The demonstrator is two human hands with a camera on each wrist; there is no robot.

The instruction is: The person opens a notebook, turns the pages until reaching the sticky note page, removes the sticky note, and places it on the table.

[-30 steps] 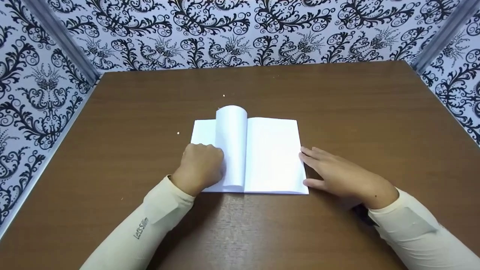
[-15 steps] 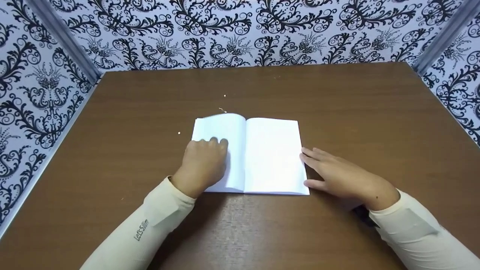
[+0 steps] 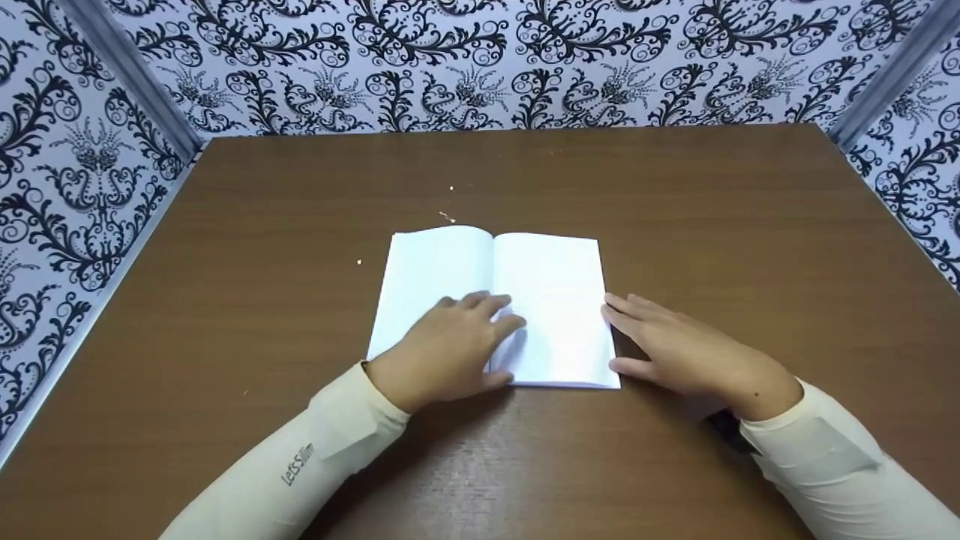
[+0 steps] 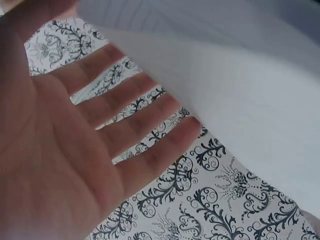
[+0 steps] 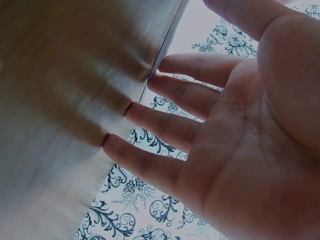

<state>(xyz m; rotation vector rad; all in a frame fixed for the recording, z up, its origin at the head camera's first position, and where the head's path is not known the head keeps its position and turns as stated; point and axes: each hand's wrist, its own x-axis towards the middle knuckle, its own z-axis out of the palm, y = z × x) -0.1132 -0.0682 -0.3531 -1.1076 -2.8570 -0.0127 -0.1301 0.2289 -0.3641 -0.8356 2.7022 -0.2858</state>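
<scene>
A notebook (image 3: 551,285) with blank white pages lies spread flat in the head view, its fold running away from the person. Over the lower part of that fold is my left hand (image 3: 450,352), its fingertips reaching onto the right page. In the left wrist view the left hand's fingers (image 4: 145,120) are nearly straight and spread at the white paper, gripping nothing. My right hand (image 3: 679,349) rests on the table with fingertips at the notebook's right edge. Its fingers (image 5: 165,125) appear extended and apart in the right wrist view. The left hand hides the lower middle of the pages.
The brown wooden table (image 3: 712,202) surrounds the notebook on all sides. Small pale crumbs (image 3: 448,217) lie beyond and left of it. Patterned black-and-white walls (image 3: 465,67) stand at the back and both sides, with grey corner strips.
A curled leaf has come down flat onto the left page. My left hand has uncurled and slid right from that page across the fold, while the right hand has stayed in place.
</scene>
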